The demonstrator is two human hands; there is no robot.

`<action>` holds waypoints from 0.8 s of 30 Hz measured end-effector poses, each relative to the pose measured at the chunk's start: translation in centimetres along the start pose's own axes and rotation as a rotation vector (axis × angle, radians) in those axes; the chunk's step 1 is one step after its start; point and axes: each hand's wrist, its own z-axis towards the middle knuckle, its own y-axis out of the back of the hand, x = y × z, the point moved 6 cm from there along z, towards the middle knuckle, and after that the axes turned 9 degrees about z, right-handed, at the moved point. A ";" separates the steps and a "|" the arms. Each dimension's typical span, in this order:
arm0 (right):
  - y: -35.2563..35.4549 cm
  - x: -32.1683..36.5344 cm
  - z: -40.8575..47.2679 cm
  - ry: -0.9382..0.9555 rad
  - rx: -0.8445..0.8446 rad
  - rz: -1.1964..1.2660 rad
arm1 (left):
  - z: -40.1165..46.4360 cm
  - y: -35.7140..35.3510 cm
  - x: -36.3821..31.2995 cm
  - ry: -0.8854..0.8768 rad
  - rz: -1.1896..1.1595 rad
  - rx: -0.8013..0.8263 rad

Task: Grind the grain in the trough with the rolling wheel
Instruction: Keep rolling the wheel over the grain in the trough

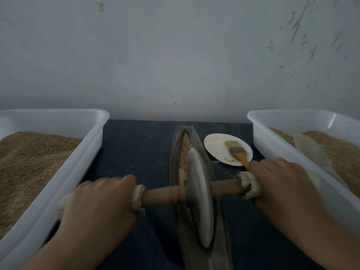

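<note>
Atop trough (176,152), hands (101,199) apparently gripping wheel (198,191).

Two bare forearms reach in from the lower corners, with no sleeve, glove, watch or ring showing on either. The bare left hand (101,199) and the bare right hand (280,178) are seen from the back, knuckles up. Nails are hidden, and both elbows fall outside the view.
</note>
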 end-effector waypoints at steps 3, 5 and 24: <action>-1.8 -0.7 1.3 -0.027 -0.007 -0.018 | 2.0 -0.7 -0.4 0.012 -0.004 -0.016; -3.0 -1.3 2.8 -0.057 -0.032 -0.041 | 4.0 -1.6 -0.5 0.047 -0.029 -0.055; -5.5 -3.2 4.2 -0.167 -0.050 0.058 | 6.3 -0.6 -1.9 0.017 -0.002 -0.335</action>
